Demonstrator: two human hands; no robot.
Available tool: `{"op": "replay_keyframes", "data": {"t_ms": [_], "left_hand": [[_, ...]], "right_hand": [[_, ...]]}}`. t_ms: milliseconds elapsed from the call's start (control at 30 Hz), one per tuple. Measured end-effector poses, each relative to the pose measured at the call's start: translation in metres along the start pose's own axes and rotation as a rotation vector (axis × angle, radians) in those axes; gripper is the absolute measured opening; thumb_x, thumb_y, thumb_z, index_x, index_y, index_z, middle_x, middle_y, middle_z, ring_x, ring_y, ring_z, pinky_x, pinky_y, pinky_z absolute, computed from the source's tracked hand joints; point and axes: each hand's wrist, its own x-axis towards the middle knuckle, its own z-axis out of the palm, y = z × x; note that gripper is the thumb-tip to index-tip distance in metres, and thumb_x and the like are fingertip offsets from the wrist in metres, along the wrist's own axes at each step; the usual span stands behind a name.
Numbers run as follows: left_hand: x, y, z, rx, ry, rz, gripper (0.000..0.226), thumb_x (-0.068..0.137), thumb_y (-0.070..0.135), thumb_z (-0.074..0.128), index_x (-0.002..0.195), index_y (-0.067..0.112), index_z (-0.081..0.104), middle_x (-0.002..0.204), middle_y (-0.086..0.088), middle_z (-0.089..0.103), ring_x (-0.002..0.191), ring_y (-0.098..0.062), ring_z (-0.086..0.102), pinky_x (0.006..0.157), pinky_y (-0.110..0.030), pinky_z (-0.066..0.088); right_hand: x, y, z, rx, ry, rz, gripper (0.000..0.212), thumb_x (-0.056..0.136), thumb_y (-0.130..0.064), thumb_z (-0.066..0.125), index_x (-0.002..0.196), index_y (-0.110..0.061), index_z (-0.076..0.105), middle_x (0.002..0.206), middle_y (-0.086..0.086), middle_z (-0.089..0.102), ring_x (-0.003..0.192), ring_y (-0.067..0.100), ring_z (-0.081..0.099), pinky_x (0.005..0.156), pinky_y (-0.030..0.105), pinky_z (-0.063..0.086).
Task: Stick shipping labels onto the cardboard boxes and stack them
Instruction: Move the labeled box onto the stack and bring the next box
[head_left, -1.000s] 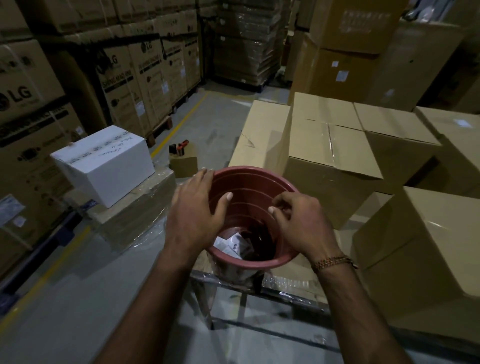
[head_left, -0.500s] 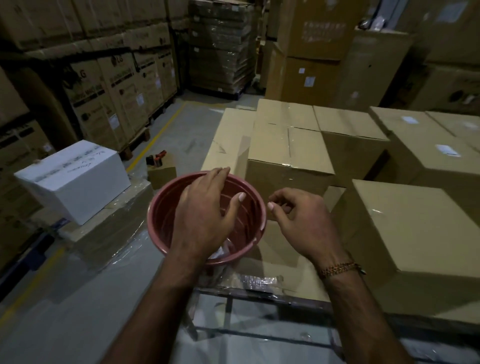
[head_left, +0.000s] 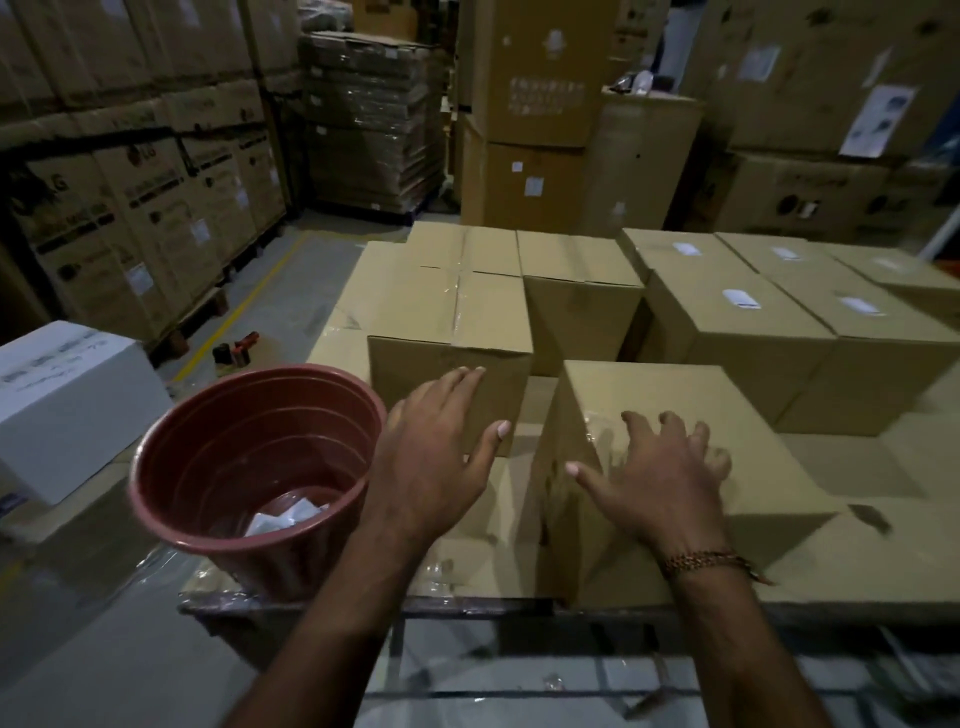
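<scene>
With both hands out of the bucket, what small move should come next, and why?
Probably press the right hand flat on the nearest cardboard box. Its fingers are spread over the box top, while the left hand hovers open beside the red bucket. Whether a label lies under the palm cannot be told.

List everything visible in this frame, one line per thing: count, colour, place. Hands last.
Bucket: one, reddish-brown, front left on the wrapped pallet, white paper scraps at its bottom.
Near box: one, tan, no label visible, under the right hand.
Unlabelled boxes: at least two, tan, behind the left hand.
Labelled boxes: about five, tan, white stickers on top, right rear.
White box: one, far left.
Tape dispenser: one, red and black, behind the bucket.
Stacked cartons: many, brown, background.
Left hand: open, beside the bucket.
Right hand: open, fingers spread over the near box.
</scene>
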Motion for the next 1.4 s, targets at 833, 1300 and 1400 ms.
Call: {"op": "replay_keyframes", "data": {"t_ms": [833, 1300, 1400], "left_hand": [[0.051, 0.055, 0.105, -0.219, -0.221, -0.152, 0.069, 0.102, 0.060, 0.053, 0.164, 0.040, 0.027, 0.159, 0.003, 0.047, 0.142, -0.024, 0.046, 0.110, -0.054, 0.046], [0.055, 0.068, 0.143, -0.323, -0.339, -0.147, 0.090, 0.100, 0.065, 0.053, 0.155, 0.064, -0.018, 0.149, -0.009, 0.044, 0.132, -0.024, 0.048, 0.104, -0.054, 0.051], [0.060, 0.075, 0.145, -0.323, -0.302, -0.153, 0.090, 0.101, 0.061, 0.053, 0.159, 0.057, -0.016, 0.151, -0.006, 0.050, 0.133, -0.023, 0.052, 0.104, -0.052, 0.051]], "right_hand": [[0.020, 0.126, -0.054, 0.627, -0.188, -0.204, 0.065, 0.098, -0.041, 0.069, 0.157, -0.047, 0.043, 0.154, -0.010, 0.051, 0.136, 0.015, 0.050, 0.109, 0.049, 0.051], [0.053, 0.145, 0.015, 1.081, 0.227, 0.423, 0.105, 0.088, -0.060, 0.076, 0.164, -0.037, 0.006, 0.148, 0.013, 0.054, 0.141, 0.038, 0.052, 0.110, 0.052, 0.050], [0.055, 0.150, 0.019, 1.067, 0.281, 0.316, 0.087, 0.089, -0.046, 0.081, 0.146, -0.035, 0.017, 0.115, 0.006, 0.060, 0.106, 0.029, 0.068, 0.081, 0.028, 0.057]]}}
